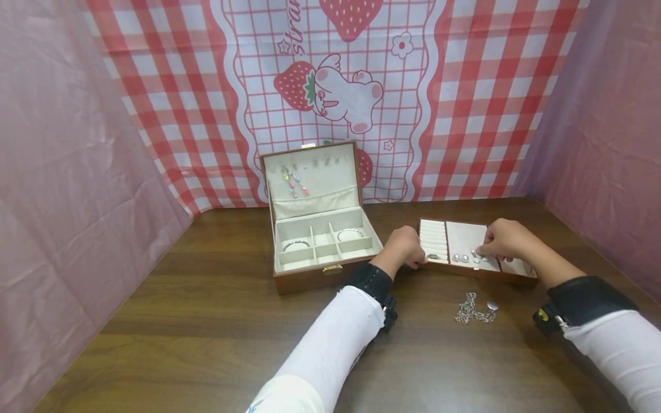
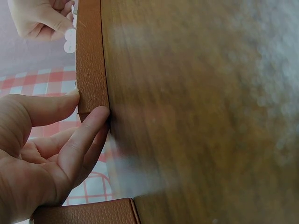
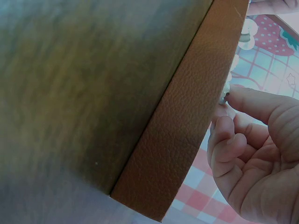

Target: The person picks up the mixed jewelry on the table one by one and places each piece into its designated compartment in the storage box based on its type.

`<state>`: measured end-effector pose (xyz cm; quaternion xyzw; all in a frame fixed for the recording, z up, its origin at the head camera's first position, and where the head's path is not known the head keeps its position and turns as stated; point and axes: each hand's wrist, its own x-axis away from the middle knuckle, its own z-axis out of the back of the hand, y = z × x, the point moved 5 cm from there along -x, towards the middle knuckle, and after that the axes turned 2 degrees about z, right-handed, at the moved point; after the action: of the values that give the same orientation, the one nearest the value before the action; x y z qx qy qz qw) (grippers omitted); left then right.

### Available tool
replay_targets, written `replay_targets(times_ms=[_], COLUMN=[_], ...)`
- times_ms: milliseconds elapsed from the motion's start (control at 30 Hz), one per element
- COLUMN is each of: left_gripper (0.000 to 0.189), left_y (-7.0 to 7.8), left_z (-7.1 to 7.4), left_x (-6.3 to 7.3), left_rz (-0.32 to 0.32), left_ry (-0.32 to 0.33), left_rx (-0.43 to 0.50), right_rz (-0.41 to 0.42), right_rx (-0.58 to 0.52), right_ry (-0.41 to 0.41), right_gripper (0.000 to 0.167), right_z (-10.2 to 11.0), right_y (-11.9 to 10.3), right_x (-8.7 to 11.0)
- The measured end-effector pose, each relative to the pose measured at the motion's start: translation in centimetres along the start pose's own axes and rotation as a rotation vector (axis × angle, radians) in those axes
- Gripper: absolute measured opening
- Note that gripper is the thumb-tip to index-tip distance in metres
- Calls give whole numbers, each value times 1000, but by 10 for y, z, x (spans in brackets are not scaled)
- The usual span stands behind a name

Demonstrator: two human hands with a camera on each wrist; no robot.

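A shallow brown jewelry tray (image 1: 446, 267) lies on the table at the right, with a ridged ring section at its left. My left hand (image 1: 405, 246) grips the tray's left front corner, thumb at the top edge and fingers against the side, as the left wrist view shows. Over the tray's middle section is my right hand (image 1: 503, 240). Its thumb and index finger pinch a small earring (image 3: 225, 97), mostly hidden by the fingertips. Several silver earrings (image 1: 461, 258) sit in that section near the fingertips. A ring (image 1: 432, 256) rests in the ridged section.
An open brown jewelry box (image 1: 304, 281) stands left of the tray, its lid upright. Two bracelets (image 1: 296, 245) lie in its compartments, and colorful beaded earrings (image 1: 294, 183) hang in the lid. A silver chain (image 1: 467, 310) and a round silver piece (image 1: 493, 306) lie before the tray.
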<state>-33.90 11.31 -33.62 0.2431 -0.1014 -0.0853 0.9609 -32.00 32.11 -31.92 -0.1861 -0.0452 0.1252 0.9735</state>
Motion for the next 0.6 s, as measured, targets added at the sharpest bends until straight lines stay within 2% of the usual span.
replay_targets(times_ms=[267, 600], left_gripper=[22, 23], left_y=[1, 1], left_z=[1, 1], left_x=[1, 1], left_rz=[-9, -2], left_ry=[10, 12], left_rx=[-25, -22], right_rz=[-4, -19], right_rx=[16, -9], right_ry=[14, 19], right_gripper=[28, 17], right_z=[2, 2], right_y=[-1, -3], right_x=[0, 0])
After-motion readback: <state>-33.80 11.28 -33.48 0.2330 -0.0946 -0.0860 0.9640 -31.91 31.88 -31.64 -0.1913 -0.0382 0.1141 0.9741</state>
